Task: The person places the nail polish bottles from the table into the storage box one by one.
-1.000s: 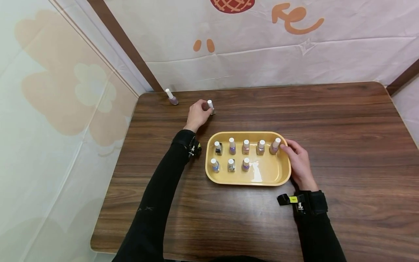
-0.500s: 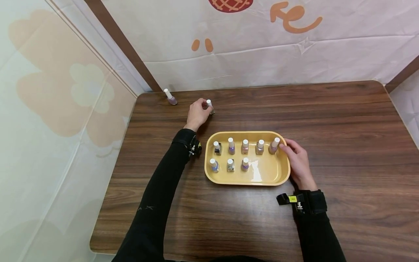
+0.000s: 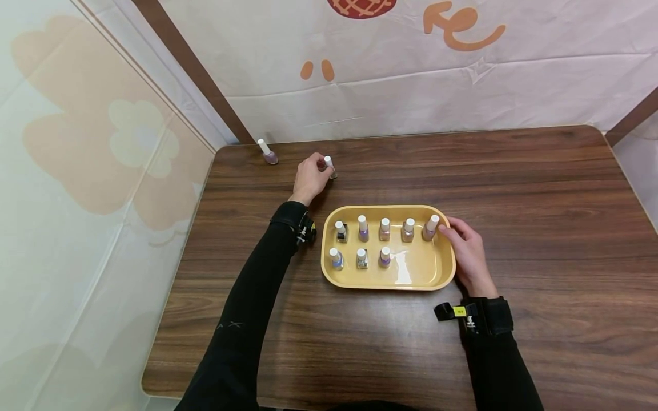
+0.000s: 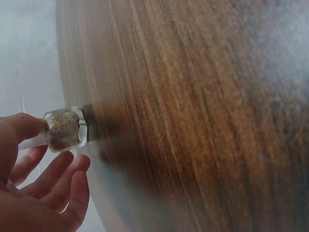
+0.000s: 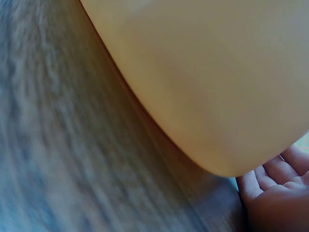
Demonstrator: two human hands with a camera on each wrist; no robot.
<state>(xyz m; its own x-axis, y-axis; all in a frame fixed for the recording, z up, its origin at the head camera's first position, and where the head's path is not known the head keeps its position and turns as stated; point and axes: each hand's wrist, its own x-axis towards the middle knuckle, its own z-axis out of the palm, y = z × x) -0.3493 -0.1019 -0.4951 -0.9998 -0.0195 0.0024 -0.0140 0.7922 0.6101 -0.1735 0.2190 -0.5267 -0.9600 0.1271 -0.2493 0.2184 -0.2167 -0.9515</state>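
My left hand [image 3: 310, 178] pinches a nail polish bottle [image 4: 63, 128] by its white cap, near the table's back edge. The glass holds glittery, silvery-gold polish, and its base is at or just over the wood. Fingers partly cover the cap. My right hand [image 3: 469, 254] grips the right end of a yellow tray [image 3: 421, 279], thumb at the rim and fingers along the outer wall; the right wrist view shows those fingers [image 5: 280, 171] against the tray's side. In the tray, several white-capped nail polish bottles [image 3: 385, 230] stand in two rows, the back one longer.
Another nail polish bottle [image 3: 268, 153], lilac with a white cap, stands at the back left corner of the wooden table [image 3: 540, 228]. A printed cloth wall [image 3: 401, 103] rises behind the table, and a second one [image 3: 92, 200] lies along the left.
The view has shifted slightly. Both hands, the pinched bottle and the tray keep practically the same places.
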